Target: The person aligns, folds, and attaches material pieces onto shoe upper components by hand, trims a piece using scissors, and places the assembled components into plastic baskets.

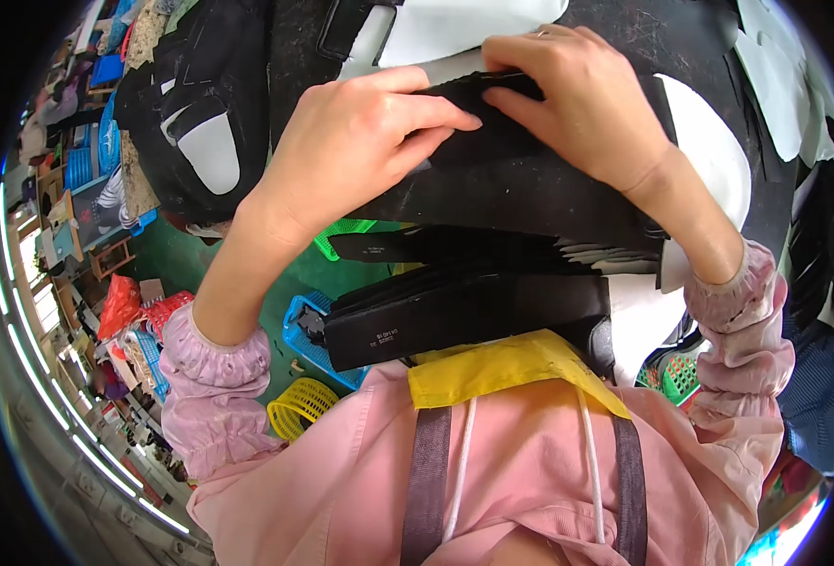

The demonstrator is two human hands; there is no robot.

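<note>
A black flat piece of material [492,165] lies across the dark work surface in front of me, its upper edge raised between my hands. My left hand [356,132] is closed at that edge, index finger and thumb pressed together on the near side. On the other side, my right hand [577,104] grips the same edge between thumb and curled fingers. Nearer my body, stacked black pieces [464,316] with small pale printed marks rest in front of my chest, above a yellow cloth [521,368].
White cut pieces [474,28] lie beyond my hands, with another white piece [714,151] by my right wrist. More black pieces with white parts [209,151] are at the left. Below stand a blue basket [308,344], a yellow basket [294,410] and a green basket [678,377].
</note>
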